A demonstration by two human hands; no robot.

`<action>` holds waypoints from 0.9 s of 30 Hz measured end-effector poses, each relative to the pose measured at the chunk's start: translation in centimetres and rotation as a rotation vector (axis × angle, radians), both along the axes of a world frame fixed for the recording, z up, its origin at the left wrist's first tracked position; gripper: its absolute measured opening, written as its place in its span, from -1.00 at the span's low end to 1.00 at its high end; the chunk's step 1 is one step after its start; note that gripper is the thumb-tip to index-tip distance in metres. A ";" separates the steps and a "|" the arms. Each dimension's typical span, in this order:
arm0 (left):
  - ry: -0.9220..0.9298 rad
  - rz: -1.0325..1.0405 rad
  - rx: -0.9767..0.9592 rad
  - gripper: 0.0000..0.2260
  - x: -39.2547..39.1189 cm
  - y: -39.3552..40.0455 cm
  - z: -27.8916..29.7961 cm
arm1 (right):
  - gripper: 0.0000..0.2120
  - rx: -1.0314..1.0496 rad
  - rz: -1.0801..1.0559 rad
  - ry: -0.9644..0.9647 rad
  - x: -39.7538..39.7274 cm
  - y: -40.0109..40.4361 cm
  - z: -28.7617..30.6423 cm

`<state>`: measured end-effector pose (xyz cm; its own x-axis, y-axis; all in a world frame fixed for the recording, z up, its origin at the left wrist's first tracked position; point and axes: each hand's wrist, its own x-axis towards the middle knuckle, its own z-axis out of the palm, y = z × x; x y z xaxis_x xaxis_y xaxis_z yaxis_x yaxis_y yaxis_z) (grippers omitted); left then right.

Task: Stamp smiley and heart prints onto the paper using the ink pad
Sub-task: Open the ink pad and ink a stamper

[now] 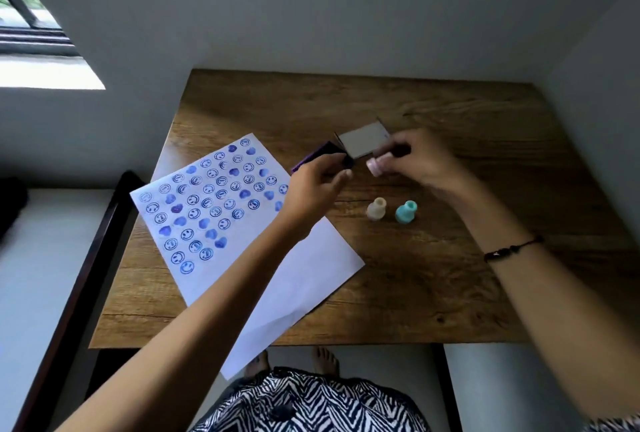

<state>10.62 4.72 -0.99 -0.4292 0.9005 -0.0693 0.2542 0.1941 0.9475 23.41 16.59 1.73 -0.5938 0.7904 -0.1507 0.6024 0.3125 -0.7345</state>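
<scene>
A white paper lies tilted on the wooden table, its left half covered with blue smiley and heart prints. My left hand grips the dark purple ink pad and holds it tilted above the table. Its pale open lid stands up behind. My right hand holds a small pink stamp just right of the pad, blurred by motion. A cream stamp and a teal stamp stand upright on the table in front of my hands.
The table sits in a corner against grey walls. A dark bench frame runs along the table's left side. The paper overhangs the table's near edge, with my feet on the floor below.
</scene>
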 end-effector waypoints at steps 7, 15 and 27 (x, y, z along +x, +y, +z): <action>-0.412 0.029 0.107 -0.85 -0.8 -0.4 0.2 | -0.84 -0.160 -0.010 0.331 -3.1 -2.4 0.2; -0.693 0.122 0.039 -0.86 -3.1 -0.7 -0.2 | -0.90 -0.016 0.082 0.367 -4.8 -3.5 -0.6; -0.726 0.297 0.078 -0.80 -4.9 -1.6 -1.0 | -0.80 0.535 0.329 -0.337 -9.2 -1.2 -4.2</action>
<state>5.76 3.09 -1.94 -0.5244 0.7689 -0.3658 -0.4857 0.0827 0.8702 14.23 15.42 -2.49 -0.8035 0.5952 -0.0099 0.5824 0.7826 -0.2199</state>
